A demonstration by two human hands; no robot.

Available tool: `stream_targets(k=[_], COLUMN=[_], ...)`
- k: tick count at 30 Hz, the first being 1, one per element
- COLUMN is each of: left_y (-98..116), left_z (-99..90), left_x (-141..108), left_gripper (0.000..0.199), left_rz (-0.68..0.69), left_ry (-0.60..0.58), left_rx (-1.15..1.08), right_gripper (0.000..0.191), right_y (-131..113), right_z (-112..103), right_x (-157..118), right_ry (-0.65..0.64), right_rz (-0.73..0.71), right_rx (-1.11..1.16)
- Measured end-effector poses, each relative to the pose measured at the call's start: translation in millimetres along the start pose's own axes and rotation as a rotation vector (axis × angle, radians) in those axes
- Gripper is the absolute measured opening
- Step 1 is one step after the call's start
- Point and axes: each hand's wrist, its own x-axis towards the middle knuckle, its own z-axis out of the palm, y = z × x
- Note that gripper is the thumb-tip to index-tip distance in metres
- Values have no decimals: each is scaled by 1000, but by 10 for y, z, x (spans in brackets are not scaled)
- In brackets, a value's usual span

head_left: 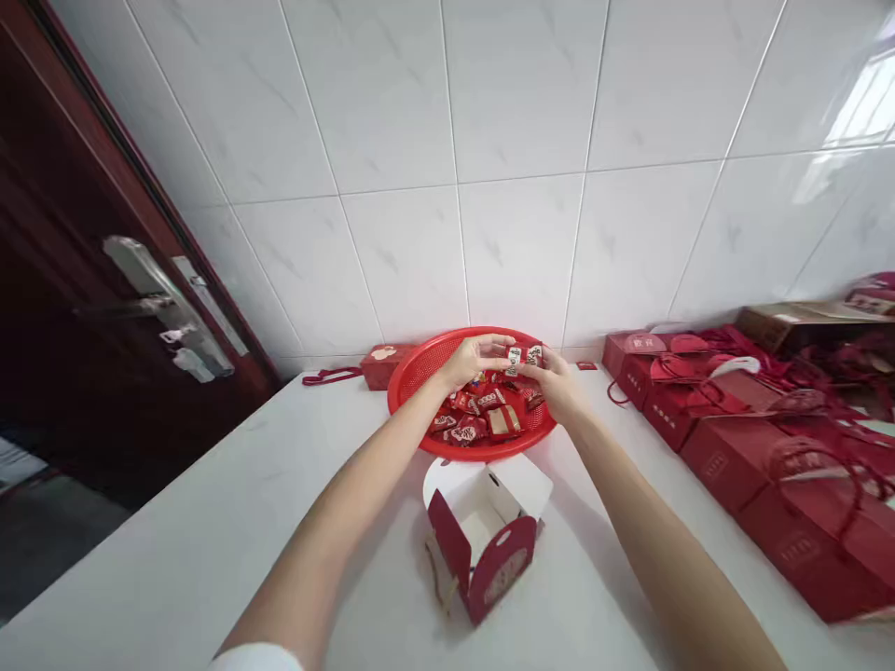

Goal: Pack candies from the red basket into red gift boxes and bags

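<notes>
Both hands are over a red plastic basket that holds several wrapped candies. My left hand has its fingers closed on the left side of small red-and-white packets. On their right side, my right hand grips them between thumb and fingers. A tan packet lies among the red ones in the basket. Nearer to me, between my forearms, a dark red box stands with its flaps open and its white inside showing no contents.
Many closed red gift boxes line the right side, with an open brown carton behind them. A small red box with a ribbon sits left of the basket. A tiled wall rises behind; a door is at left.
</notes>
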Motion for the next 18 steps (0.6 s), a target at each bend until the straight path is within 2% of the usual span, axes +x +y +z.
stream_targets(k=[2, 5, 7, 9, 10, 12, 14, 16, 18], left_y=[3, 7, 4, -6, -15, -44, -85, -132, -181], left_z=[9, -9, -50, -108, -140, -202, -255, -306, -363], left_x=[-10, -9, 0, -1, -7, -29, -53, -60, -44], left_gripper=[58, 59, 49, 32, 25, 14, 8, 11, 14], left_rz=[8, -15, -47, -140, -213, -390, -549, -640, -673], left_ry=[4, 44, 109, 150, 136, 28, -98, -145, -125], left_rx=[-27, 6, 101, 329, 457, 650, 731, 797, 877], right_gripper=[41, 41, 39, 35, 33, 31, 30, 30, 29], right_y=[-4, -9, -13, -19, -23, -33, -46, -57, -64], right_z=[-22, -36, -32, -24, -20, -16, -16, -16, -17], right_x=[8, 11, 7, 3, 0, -6, -12, -17, -19], right_ry=[-6, 1, 20, 37, 39, 36, 35, 38, 38], right_rz=[-2, -11, -14, -4, 4, 17, 26, 32, 34], right_rx=[8, 23, 28, 20, 14, 0, -17, -34, -39])
